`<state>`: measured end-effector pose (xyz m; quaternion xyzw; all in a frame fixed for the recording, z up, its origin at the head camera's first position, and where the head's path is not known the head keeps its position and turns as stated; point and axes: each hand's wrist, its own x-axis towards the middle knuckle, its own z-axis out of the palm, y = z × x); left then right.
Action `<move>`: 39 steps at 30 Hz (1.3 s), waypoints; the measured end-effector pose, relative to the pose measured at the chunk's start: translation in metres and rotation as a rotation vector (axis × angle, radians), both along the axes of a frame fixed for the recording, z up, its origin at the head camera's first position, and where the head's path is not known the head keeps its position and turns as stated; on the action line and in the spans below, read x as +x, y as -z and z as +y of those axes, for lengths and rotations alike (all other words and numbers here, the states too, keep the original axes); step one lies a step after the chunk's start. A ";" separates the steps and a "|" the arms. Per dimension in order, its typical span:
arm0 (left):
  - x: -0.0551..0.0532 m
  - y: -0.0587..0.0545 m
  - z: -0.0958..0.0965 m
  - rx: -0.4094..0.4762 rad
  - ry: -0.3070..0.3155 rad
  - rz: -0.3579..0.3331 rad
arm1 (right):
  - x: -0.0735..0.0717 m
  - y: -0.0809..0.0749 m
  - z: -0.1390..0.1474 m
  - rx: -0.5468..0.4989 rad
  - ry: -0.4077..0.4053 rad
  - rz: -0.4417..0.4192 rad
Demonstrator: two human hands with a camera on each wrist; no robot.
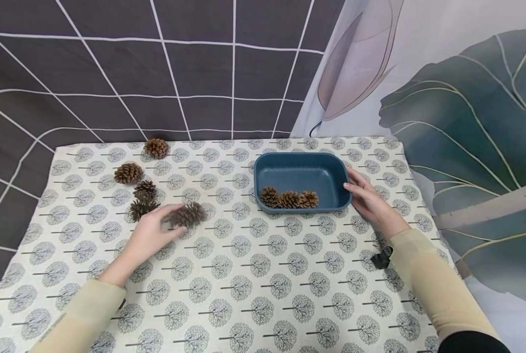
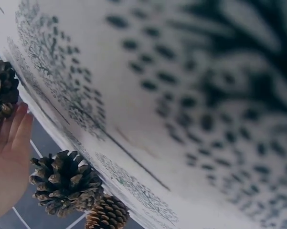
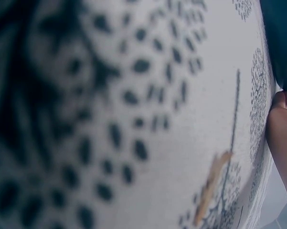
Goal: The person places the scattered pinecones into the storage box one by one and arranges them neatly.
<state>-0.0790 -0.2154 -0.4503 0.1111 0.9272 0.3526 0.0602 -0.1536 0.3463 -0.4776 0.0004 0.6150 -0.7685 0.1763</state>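
Note:
In the head view my left hand point(image 1: 150, 235) pinches a brown pine cone point(image 1: 189, 214) between thumb and fingertips; both look slightly blurred. The left wrist view has this pine cone point(image 2: 2, 90) at the fingertips. My right hand point(image 1: 368, 198) grips the right end of a dark blue rectangular dish point(image 1: 302, 159), thumb at the rim and fingers along the outer wall. Inside the dish, three pine cones point(image 1: 289, 199) lie in a row by the near wall. The right wrist view catches only part of the hand point(image 3: 284, 124) beside the blue dish point(image 3: 281, 43).
Several more pine cones lie on the left of the table, among them one at the back point(image 1: 156, 148) and one lower down point(image 1: 128, 173). A tree-print cloth point(image 1: 254, 264) covers the table. Behind it hangs a dark curtain with white grid lines point(image 1: 201, 68).

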 end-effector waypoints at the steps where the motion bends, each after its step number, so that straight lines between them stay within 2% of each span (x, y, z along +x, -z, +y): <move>1: 0.000 0.000 0.000 0.007 0.000 0.006 | 0.000 0.000 0.000 0.002 -0.001 0.000; 9: -0.005 -0.003 0.007 0.006 -0.015 0.015 | -0.001 0.002 -0.001 -0.008 0.005 0.022; 16: -0.015 -0.003 0.019 0.034 0.023 -0.011 | 0.000 0.005 -0.002 -0.029 0.002 0.045; 20: -0.021 -0.007 0.032 0.044 0.054 -0.006 | -0.001 0.004 -0.002 -0.030 0.010 0.029; 25: -0.028 -0.014 0.053 0.103 0.102 0.000 | -0.001 0.003 -0.001 -0.017 0.005 0.019; 30: -0.036 -0.025 0.073 0.145 0.116 0.027 | -0.001 0.003 -0.001 -0.010 0.003 0.016; 33: -0.042 -0.031 0.087 0.175 0.120 0.033 | -0.001 0.003 -0.002 -0.013 0.002 0.019; 39: -0.059 -0.044 0.117 0.197 0.151 0.001 | -0.001 0.004 -0.001 -0.021 0.003 0.023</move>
